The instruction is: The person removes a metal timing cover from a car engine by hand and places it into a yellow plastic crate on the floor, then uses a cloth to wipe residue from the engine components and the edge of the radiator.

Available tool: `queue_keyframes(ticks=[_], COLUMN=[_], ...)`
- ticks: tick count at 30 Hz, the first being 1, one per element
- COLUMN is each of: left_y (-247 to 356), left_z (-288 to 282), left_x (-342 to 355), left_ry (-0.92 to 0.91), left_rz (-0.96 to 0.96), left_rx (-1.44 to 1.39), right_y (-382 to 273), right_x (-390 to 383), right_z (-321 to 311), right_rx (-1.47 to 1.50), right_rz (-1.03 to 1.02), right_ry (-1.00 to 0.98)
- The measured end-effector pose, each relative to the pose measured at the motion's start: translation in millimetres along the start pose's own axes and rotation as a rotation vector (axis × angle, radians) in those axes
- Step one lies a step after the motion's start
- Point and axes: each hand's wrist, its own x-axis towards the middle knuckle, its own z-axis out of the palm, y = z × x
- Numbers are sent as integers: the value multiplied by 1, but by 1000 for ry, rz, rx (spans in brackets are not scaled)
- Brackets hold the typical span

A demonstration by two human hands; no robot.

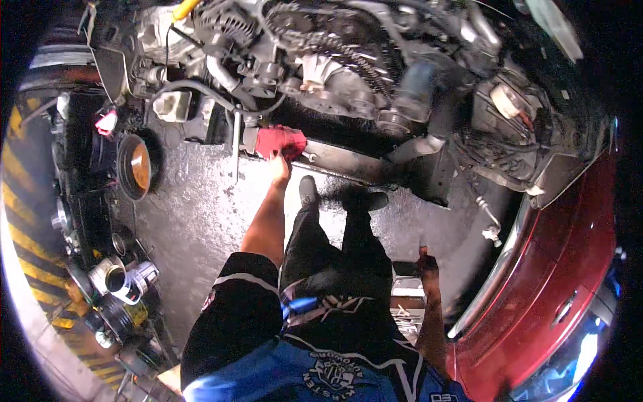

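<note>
My left hand (pixel 280 169) reaches forward and is closed on a red rag (pixel 278 142), bunched up on the metal crossmember (pixel 341 161) in front of the engine. The open end of a wrench (pixel 310 157) shows just right of the rag. My right hand (pixel 426 263) is low at my right side, beside a tray of tools (pixel 408 315). Its fingers look closed around something dark, too shadowed to make out. Ahead is the exposed engine (pixel 335 80), with a timing chain (pixel 358 63) and several pulleys.
A red car panel (pixel 556 248) curves along the right. A round pan with an orange inside (pixel 139 167) is at the left, with cans (pixel 124 281) and black parts nearer me. A metal bar (pixel 237 144) stands left of the rag. A cable with a connector (pixel 491 218) hangs at right.
</note>
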Motion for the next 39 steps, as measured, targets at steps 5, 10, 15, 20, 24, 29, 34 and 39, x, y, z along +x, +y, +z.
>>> queue_keyframes(ticks=[5, 10, 15, 20, 24, 29, 34, 39], left_y=[-3, -31, -106, -112, -146, -177, -186, -160], left_z=[-3, -7, -32, -85, -105, -112, -94, -98], left_x=[46, 72, 82, 58, 0, -68, -106, -106], left_ry=[-179, -265, -169, -40, 46, -42, -104, -189], left_rz=[50, 202, 142, -85, -230, -380, -405, -356], left_rx=[192, 163, -482, -846, -1003, -1008, -1088, -1073], right_y=[-94, -156, -274, -273, -298, -311, -318, -310], right_x=[73, 186, 269, 332, 340, 344, 363, 378], right_z=[56, 148, 242, 318, 330, 338, 327, 341], right_rx=[-314, -374, -95, -396, -453, -464, -546, 100], right_rz=[94, -460, -397, -297, -198, -238, -285, -157], right_ry=[-94, 32, -59, 225, 134, 65, -82, -189])
